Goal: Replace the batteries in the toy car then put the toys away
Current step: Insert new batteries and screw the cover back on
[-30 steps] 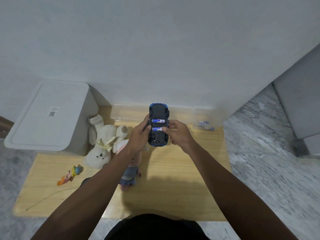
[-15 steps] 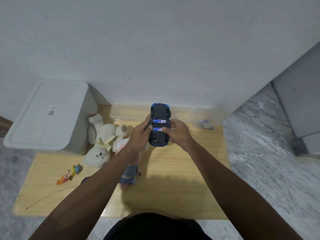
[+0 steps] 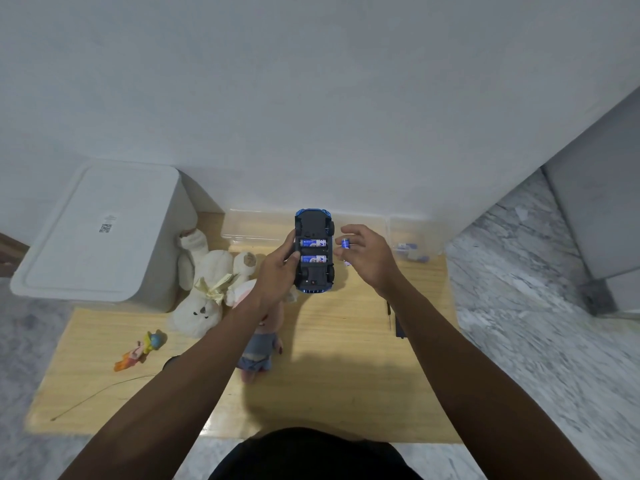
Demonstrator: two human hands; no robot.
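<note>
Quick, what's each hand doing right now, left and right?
Left hand: grips the upturned toy car.
Right hand: pinches a small blue battery.

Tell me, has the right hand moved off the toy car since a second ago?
Yes. The right hand has pulled away rightward from the toy car, toward the small clear container.

The toy car [image 3: 314,249] in the left hand [image 3: 277,271] has a black underside, blue edges and blue-and-white batteries [image 3: 313,243]. Left of that hand lie a white plush bunny [image 3: 204,292] with a cream bow and a white bin [image 3: 100,233]. The table [image 3: 346,358] is pale wood.
</note>
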